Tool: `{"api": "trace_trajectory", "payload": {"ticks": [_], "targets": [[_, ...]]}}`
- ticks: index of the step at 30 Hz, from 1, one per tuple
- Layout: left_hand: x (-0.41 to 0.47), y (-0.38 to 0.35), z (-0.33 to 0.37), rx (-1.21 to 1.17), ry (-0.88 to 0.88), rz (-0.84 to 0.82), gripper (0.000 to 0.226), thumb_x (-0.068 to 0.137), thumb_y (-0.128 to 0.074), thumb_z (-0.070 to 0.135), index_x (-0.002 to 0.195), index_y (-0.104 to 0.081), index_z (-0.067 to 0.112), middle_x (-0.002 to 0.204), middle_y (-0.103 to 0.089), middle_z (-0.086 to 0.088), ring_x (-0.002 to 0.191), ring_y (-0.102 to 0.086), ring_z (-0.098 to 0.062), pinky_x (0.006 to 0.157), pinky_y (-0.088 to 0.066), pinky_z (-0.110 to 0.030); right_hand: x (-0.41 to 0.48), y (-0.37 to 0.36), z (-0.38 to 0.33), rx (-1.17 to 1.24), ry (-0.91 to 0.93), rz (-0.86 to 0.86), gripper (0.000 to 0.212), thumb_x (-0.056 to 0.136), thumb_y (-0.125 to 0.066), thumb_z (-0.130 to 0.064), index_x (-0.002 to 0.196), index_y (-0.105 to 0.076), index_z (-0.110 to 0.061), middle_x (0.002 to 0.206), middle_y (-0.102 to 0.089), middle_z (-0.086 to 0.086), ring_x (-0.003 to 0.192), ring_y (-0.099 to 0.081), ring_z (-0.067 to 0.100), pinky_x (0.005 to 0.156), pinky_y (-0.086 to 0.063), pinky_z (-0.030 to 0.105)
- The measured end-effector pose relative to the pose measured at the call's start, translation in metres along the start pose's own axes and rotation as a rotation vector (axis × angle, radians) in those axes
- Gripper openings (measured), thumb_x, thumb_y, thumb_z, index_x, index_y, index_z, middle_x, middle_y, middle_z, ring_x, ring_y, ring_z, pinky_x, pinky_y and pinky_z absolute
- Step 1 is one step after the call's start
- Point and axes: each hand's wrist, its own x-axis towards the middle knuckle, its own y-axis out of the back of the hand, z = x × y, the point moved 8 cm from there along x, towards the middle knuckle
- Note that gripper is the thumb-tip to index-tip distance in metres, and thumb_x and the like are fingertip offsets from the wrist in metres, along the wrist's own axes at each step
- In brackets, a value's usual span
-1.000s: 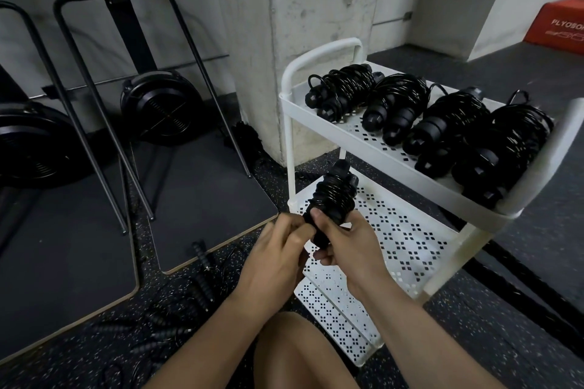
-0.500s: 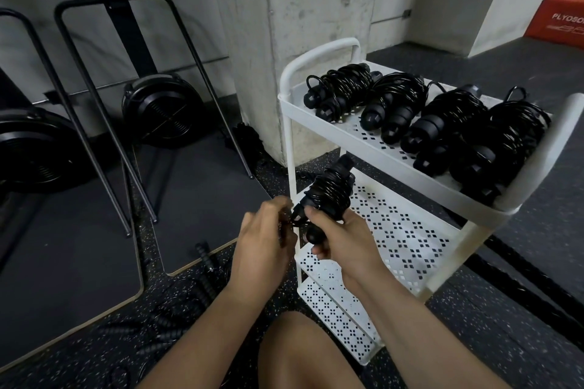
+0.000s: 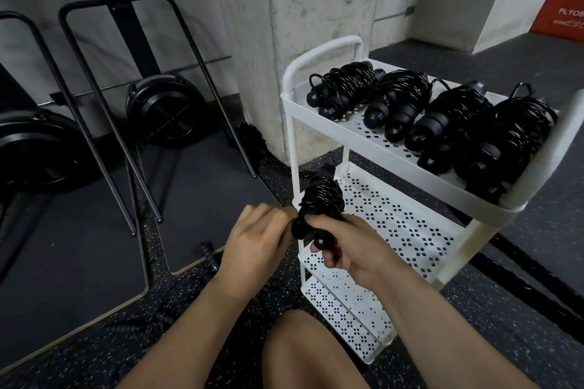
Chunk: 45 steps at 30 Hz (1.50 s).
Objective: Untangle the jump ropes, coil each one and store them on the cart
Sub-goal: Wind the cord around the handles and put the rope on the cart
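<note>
A black coiled jump rope [image 3: 322, 196] stands almost upright in front of the white cart [image 3: 388, 148]. My right hand [image 3: 350, 246] grips its handles from below. My left hand [image 3: 256, 240] pinches the cord at the bundle's lower left side. Several coiled black ropes [image 3: 442, 117] lie side by side on the cart's top shelf. Loose black rope and a ribbed handle [image 3: 210, 254] lie on the floor under my left arm.
The cart's middle shelf [image 3: 407, 227] and bottom shelf [image 3: 344, 309] are perforated white metal. A concrete pillar [image 3: 316, 25] stands behind the cart. Black exercise machines [image 3: 164, 110] on dark mats fill the left. A red plyo box [image 3: 562, 16] sits far right. My knee [image 3: 303, 354] is below.
The bundle tipped from leaning right to nearly upright and shifted slightly left. My left hand moved back against its lower left side.
</note>
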Motion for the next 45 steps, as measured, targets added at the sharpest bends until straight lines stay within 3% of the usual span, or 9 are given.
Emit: {"api": "trace_trajectory", "payload": {"ticks": [6,12,15,22,28,32,35,40,45], "targets": [[0.002,0.004,0.019,-0.019,-0.069,-0.018,0.007,0.094,-0.076,0.0,0.095,-0.073,0.007,0.086,-0.07,0.001,0.073,-0.061,-0.02,0.069,-0.046,-0.038,-0.001,0.002,0.007,0.015,0.026,0.08,0.016,0.099,-0.074,-0.023,0.101,-0.073,-0.008,0.065,-0.063,0.008,0.05,-0.048,0.015,0.049,-0.037,0.027],[-0.002,-0.002,-0.016,-0.257,0.437,-0.087,0.042,0.087,-0.083,0.007,0.107,-0.055,0.031,0.101,-0.072,0.021,0.092,-0.067,0.0,0.083,-0.055,-0.023,-0.004,-0.008,0.012,0.028,-0.015,-0.075,0.033,0.097,-0.077,-0.031,0.116,-0.074,-0.004,0.075,-0.064,0.013,0.049,-0.047,0.015,0.048,-0.04,0.025],[-0.003,-0.001,-0.033,-0.393,0.572,-0.11,0.044,0.087,-0.085,0.005,0.112,-0.056,0.027,0.104,-0.075,0.018,0.097,-0.074,-0.002,0.085,-0.057,-0.019,-0.006,-0.013,0.009,0.041,-0.013,-0.154,0.033,0.096,-0.078,-0.032,0.117,-0.075,-0.006,0.08,-0.065,0.016,0.052,-0.048,0.015,0.049,-0.04,0.025],[-0.01,-0.015,-0.048,-0.404,0.846,-0.236,0.018,0.096,-0.08,0.022,0.08,-0.075,0.027,0.07,-0.073,0.011,0.06,-0.066,-0.006,0.061,-0.052,-0.022,-0.002,-0.019,0.012,0.037,0.003,-0.154,0.035,0.102,-0.072,-0.037,0.122,-0.068,-0.009,0.075,-0.064,0.013,0.054,-0.052,0.019,0.055,-0.044,0.031],[-0.027,-0.034,-0.041,-0.872,1.257,-0.176,0.021,0.105,-0.061,0.004,0.099,-0.08,0.012,0.081,-0.078,-0.014,0.072,-0.069,-0.025,0.07,-0.059,-0.032,-0.004,-0.025,0.012,-0.074,0.088,-0.136,0.028,0.106,-0.066,-0.037,0.126,-0.058,-0.019,0.073,-0.068,0.009,0.059,-0.06,0.024,0.059,-0.05,0.036],[-0.016,-0.028,-0.039,-0.943,1.256,-0.067,0.025,0.101,-0.063,0.011,0.115,-0.076,0.026,0.104,-0.081,-0.005,0.092,-0.077,-0.027,0.083,-0.062,-0.04,-0.005,-0.028,0.009,-0.126,0.098,-0.151,0.031,0.107,-0.063,-0.041,0.129,-0.054,-0.02,0.073,-0.068,0.011,0.054,-0.058,0.024,0.057,-0.049,0.033],[-0.011,-0.025,-0.044,-0.967,1.283,-0.15,0.019,0.103,-0.065,0.029,0.12,-0.073,0.024,0.096,-0.077,-0.004,0.078,-0.07,-0.019,0.07,-0.056,-0.027,-0.007,-0.027,0.005,-0.128,0.099,-0.183,0.032,0.106,-0.066,-0.04,0.127,-0.056,-0.018,0.074,-0.067,0.011,0.063,-0.059,0.027,0.059,-0.048,0.034],[-0.009,-0.044,-0.049,-0.888,1.28,-0.709,0.089,0.077,-0.049,0.1,0.129,-0.071,0.03,0.113,-0.081,-0.005,0.104,-0.078,-0.026,0.101,-0.06,-0.044,-0.018,-0.031,0.009,-0.39,0.115,-0.308,0.032,0.106,-0.065,-0.043,0.127,-0.055,-0.021,0.074,-0.071,-0.002,0.066,-0.061,0.014,0.062,-0.049,0.029],[0.004,-0.046,-0.052,-0.751,1.286,-0.749,0.087,0.075,-0.054,0.098,0.103,-0.079,0.02,0.082,-0.078,0.003,0.075,-0.068,-0.019,0.073,-0.057,-0.033,-0.02,-0.029,0.002,-0.598,0.162,-0.278,0.034,0.106,-0.06,-0.051,0.13,-0.052,-0.028,0.077,-0.07,-0.011,0.061,-0.061,0.004,0.063,-0.051,0.02]]}}
